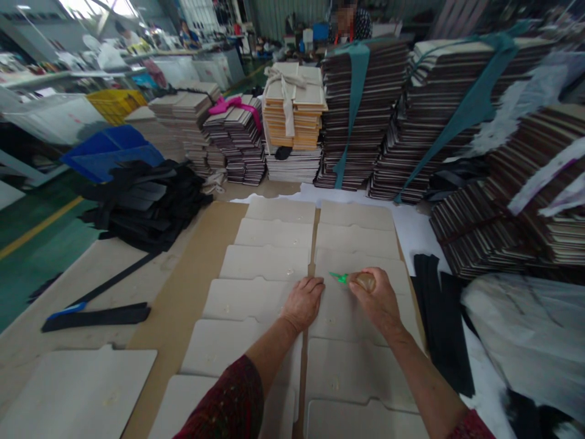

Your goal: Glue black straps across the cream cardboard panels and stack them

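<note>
My right hand (pixel 377 299) is wrapped round a small amber bottle (pixel 365 280) with a pointed green nozzle (pixel 339 277). The nozzle points left, just over a grey-beige panel (pixel 338 311) in the right row; whether it touches is unclear. My left hand (pixel 304 303) lies palm down at the gap between the rows, fingers resting on the board's edge and holding nothing. Overlapping panels with small tabs form two rows, the left one including a panel (pixel 256 296). Small pale spots show on several panels.
Tied stacks of boards (pixel 361 116) line the far edge. Black strips (pixel 141 195) are heaped at left beside a blue bin (pixel 109 152). A blue-handled tool (pixel 66 311) lies on black strips. A clear plastic bag (pixel 525 323) sits at right. Another person (pixel 350 24) is beyond the stacks.
</note>
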A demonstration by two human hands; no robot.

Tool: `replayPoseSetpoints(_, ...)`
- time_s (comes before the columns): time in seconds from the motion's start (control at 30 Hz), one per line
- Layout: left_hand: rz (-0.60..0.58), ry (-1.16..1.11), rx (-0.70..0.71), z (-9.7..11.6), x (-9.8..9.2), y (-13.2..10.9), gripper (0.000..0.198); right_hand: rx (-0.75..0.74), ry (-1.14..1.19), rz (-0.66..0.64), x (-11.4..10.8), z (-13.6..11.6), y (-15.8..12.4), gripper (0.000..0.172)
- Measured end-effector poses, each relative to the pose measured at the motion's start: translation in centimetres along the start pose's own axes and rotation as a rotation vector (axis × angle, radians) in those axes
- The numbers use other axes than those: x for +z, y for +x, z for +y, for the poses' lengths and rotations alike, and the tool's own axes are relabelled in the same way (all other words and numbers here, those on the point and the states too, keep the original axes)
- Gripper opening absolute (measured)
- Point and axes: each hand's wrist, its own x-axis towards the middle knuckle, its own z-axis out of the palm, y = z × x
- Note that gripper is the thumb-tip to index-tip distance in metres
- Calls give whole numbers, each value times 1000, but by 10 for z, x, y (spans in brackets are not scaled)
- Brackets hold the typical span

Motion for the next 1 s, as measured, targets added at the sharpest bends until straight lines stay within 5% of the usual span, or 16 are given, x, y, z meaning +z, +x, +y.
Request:
replayPoseSetpoints(0.13, 3, -4, 13, -2, -1, -1, 35, 322, 449, 122, 5, 6, 2, 56)
replayPoseSetpoints(0.33, 34, 16, -3, -2, -12, 8, 35, 350, 556, 264, -37, 17, 18, 59)
replayPoseSetpoints(0.6, -39, 69, -43, -3, -20, 70, 44, 230, 355, 439, -80, 43, 58, 61)
replayPoseSetpoints(1.0, -187, 203, -130, 10, -30, 95, 27, -9, -132, 298, -83, 50, 84, 51)
